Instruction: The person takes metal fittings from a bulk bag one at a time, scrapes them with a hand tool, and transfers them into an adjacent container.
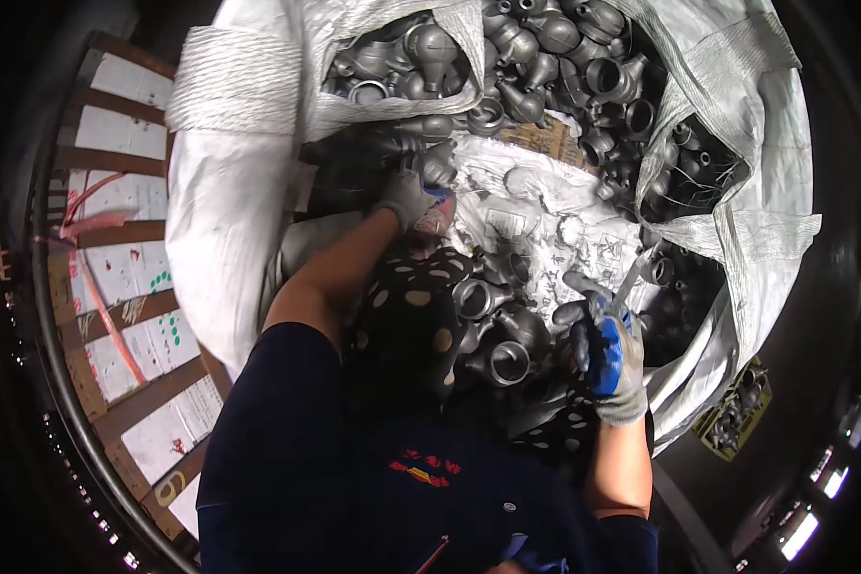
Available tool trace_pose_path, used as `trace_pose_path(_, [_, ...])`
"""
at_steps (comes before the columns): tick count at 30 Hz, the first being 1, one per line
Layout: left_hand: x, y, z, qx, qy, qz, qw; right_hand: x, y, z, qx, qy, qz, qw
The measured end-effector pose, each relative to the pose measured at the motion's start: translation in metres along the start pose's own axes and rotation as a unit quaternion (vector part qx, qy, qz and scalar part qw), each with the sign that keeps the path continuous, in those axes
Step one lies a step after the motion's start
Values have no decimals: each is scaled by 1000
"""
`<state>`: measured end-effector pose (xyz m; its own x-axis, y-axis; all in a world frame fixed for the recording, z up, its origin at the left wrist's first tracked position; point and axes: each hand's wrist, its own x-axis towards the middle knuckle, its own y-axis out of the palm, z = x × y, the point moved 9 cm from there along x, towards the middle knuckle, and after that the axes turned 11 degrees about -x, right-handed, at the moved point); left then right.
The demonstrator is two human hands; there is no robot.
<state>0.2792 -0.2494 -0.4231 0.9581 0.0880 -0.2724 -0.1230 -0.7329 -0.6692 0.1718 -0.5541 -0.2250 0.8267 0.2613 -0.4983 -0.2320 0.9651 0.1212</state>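
Observation:
My left hand [411,200], in a grey glove with blue on the fingers, is closed at a dark grey bulb-shaped metal casting [438,165] on the left inside the big bag. Part of its grip is hidden, and a pinkish patch [435,218] shows just below it. My right hand [614,356], in a blue-palmed glove, is over the lower right of the bag with its fingers apart and their tips darkened. A narrow grey strip [631,277] runs up past these fingers; whether it touches them is unclear. Ring-necked castings [509,364] lie between the hands.
The white woven bag [225,191] surrounds me, with wide straps [713,230] across its opening. More castings [555,33] heap at the back, beside crumpled white sacking [545,206] and brown cardboard [545,142]. Slatted crates [124,268] stand left; a yellow bin [737,411] sits right.

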Motion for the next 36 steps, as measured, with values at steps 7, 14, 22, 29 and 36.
trace_pose_path(7, [44,71,57,231,-79,44,969,2,-6,1,-144,18,-32,989])
trace_pose_path(14, [64,36,30,20,10,-44,999,4,-12,-22,43,61,-30,997])
trace_pose_path(22, [-31,-9,-93,-216,347,225,884,9,-12,10,-75,-20,-51,996])
trace_pose_path(29, [-128,-73,-253,-230,427,293,824,14,-25,29,91,-142,-39,985])
trace_pose_path(36, [-148,-76,-303,-299,398,289,818,0,-42,38,193,-178,-29,965])
